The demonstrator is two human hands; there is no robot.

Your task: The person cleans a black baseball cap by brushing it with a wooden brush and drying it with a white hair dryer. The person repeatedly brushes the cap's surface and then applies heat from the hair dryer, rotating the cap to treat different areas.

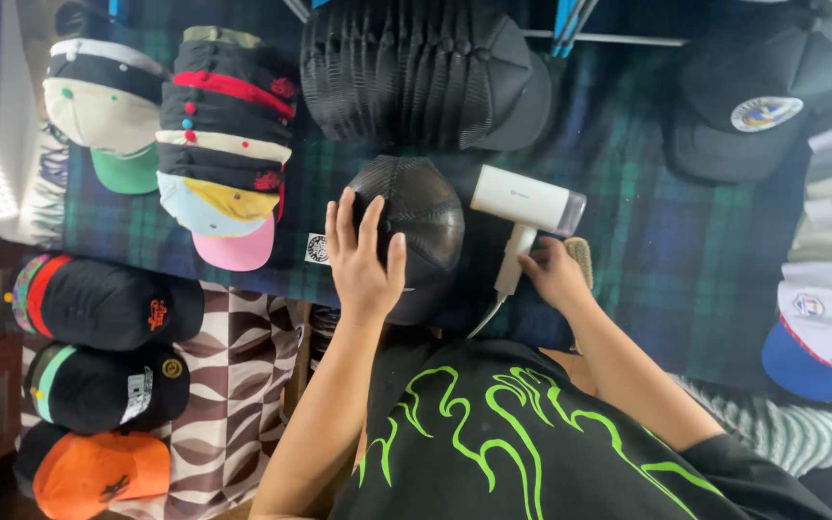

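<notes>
While the black mesh-backed cap (pixel 414 226) sits domed on the green-and-blue plaid bench (pixel 647 241), the left hand (pixel 363 260) lies on it, fingers spread wide. Just right, the right hand (pixel 553 274) grips a white hairdryer (pixel 524 207), barrel aimed leftward at the cap. A small round white label (pixel 317 248) lies beside the left hand.

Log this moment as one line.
left hand: flat on black cap | right hand: grips white hair dryer aimed at cap | surface: plaid cloth
</notes>
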